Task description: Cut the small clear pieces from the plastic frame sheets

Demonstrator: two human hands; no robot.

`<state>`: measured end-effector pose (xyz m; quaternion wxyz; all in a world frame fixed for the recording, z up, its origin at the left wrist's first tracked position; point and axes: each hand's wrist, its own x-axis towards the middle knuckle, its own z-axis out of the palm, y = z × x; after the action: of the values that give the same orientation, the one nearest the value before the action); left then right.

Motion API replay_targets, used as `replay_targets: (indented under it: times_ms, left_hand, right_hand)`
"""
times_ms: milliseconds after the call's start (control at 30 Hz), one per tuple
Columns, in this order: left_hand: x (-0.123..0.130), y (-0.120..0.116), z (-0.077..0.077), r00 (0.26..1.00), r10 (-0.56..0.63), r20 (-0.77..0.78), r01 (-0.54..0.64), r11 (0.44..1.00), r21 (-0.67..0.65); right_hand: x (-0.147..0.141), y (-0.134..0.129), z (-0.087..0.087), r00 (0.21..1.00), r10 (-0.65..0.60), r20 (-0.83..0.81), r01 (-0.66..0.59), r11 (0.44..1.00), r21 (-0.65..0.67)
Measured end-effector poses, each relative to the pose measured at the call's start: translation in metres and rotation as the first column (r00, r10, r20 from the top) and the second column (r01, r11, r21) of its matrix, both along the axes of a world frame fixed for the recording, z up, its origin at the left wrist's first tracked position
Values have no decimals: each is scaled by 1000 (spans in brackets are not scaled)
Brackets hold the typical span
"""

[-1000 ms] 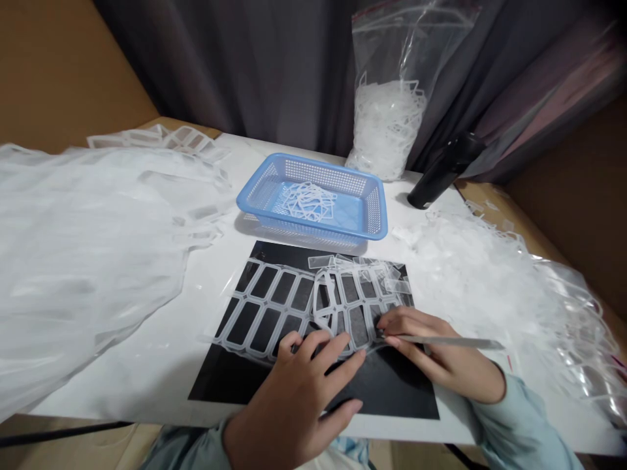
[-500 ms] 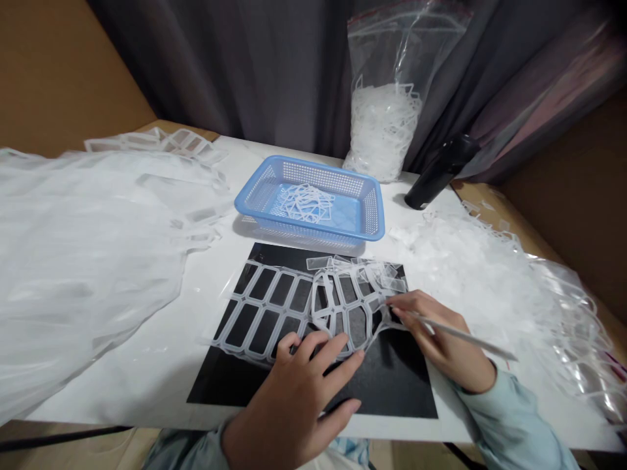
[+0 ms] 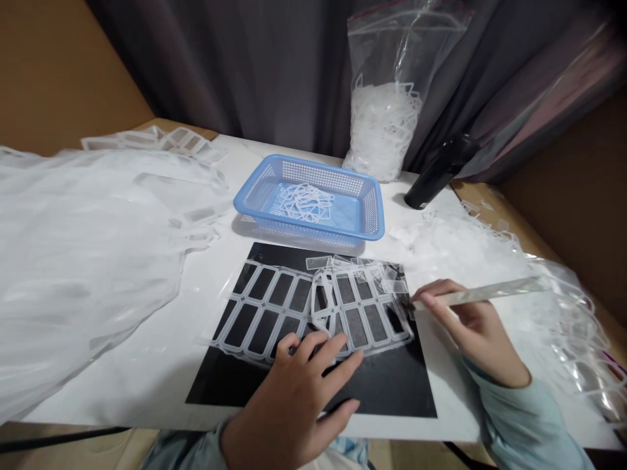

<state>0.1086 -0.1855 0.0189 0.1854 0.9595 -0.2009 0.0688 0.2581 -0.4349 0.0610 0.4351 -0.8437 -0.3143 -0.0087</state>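
A translucent sheet of rectangular frames (image 3: 264, 307) lies across a black mat (image 3: 392, 385). My left hand (image 3: 298, 391) rests with spread fingers on the sheet's lower edge and the mat. In my right hand (image 3: 470, 320) is a slender, pale-handled tool (image 3: 494, 290), pinched between thumb and fingers. Its tip is near the sheet's right end and is too small to make out. Loose clear rectangular pieces (image 3: 353, 264) lie along the sheet's upper right edge. Some frames overlap in the middle of the sheet.
Behind the mat stands a blue basket (image 3: 308, 228) holding thin white frames (image 3: 306, 202). A zip bag (image 3: 385, 130) of similar frames and a black bottle (image 3: 438, 173) stand at the back right. Piles of translucent sheets (image 3: 88, 261) and clear scraps (image 3: 480, 261) flank the mat.
My right hand has moved right, and its tool has swung up at the back end. The sheet's right part, lifted and bent before, now lies flat. My left hand stays put.
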Motion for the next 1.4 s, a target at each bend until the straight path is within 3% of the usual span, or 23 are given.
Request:
replay_targets:
  times_ms: [100, 233, 733, 1033, 1267, 1400]
  left_hand:
    - [0, -1, 1, 1000, 6, -7, -6, 1000, 3]
    - [0, 0, 2, 1000, 2, -3, -2, 1000, 10]
    - [1, 0, 3, 1000, 6, 13, -6, 1000, 13]
    - [2, -2, 3, 999, 2, 42, -3, 999, 34]
    - [-1, -10, 10, 961, 73, 265, -26, 984, -177]
    - [5, -27, 13, 961, 9, 275, 36, 987, -157]
  right_hand:
    - [-3, 0, 2, 972, 178, -156, -192, 978, -79]
    - [-4, 2, 1, 944, 253, -210, -280, 953, -112]
    - [-3, 4, 0, 924, 341, -174, -371, 909, -188]
    - [-5, 10, 4, 911, 410, -51, -410, 883, -227]
    - [-4, 11, 4, 888, 447, -107, -458, 880, -129]
    - [-3, 11, 3, 893, 436, -109, -448, 886, -120]
